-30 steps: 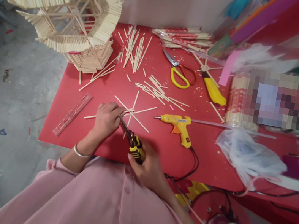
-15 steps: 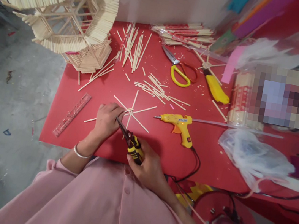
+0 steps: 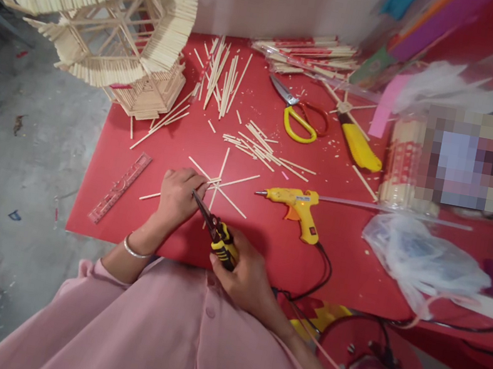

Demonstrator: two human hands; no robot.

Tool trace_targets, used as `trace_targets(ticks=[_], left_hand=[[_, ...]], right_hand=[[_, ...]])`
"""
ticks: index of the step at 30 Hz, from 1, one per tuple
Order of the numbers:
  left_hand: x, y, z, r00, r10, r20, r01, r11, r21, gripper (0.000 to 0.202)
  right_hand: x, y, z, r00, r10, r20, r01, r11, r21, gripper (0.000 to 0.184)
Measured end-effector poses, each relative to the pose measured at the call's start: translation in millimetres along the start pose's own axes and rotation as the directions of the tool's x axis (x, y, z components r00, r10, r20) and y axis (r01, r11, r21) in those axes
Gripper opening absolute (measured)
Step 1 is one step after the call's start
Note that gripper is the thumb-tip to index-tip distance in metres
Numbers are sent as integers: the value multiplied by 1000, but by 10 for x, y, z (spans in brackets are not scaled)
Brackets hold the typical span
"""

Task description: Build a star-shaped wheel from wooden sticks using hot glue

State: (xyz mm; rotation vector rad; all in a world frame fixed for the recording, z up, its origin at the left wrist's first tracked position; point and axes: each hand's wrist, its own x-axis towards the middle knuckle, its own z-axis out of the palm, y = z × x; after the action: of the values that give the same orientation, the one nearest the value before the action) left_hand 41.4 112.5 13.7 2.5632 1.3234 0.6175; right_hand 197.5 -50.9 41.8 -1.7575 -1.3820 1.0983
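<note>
yellow-handled pliers [image 3: 215, 230], gripped by right fingers [image 3: 242, 247], point diagonally up-left toward the left hand [image 3: 179, 193], whose hold is unclear.

Stick star [image 3: 216, 187] partly behind left hand [image 3: 178, 195]

Bare wood, metal, plastic
Matt wooden sticks [image 3: 238, 181], dark metal pliers [image 3: 216, 231] with plastic-looking grips [image 3: 224, 250], see-through plastic ruler [image 3: 120, 188], smooth tabletop [image 3: 353, 280], soft cloth shirt [image 3: 150, 320].

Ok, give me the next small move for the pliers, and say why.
Probably ease the pliers clear of the left hand before the right hand squeezes: their tips appear right by its fingers, and the short sticks sit at its fingertips, near the star's centre.
</note>
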Motion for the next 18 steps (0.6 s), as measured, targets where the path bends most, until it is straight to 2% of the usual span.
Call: trace_targets(ticks=[18], left_hand=[[20, 24, -2, 1000, -10, 21, 10, 1000, 2, 27]], right_hand=[[5, -9, 10, 1000, 10, -3, -10, 998, -58, 49]])
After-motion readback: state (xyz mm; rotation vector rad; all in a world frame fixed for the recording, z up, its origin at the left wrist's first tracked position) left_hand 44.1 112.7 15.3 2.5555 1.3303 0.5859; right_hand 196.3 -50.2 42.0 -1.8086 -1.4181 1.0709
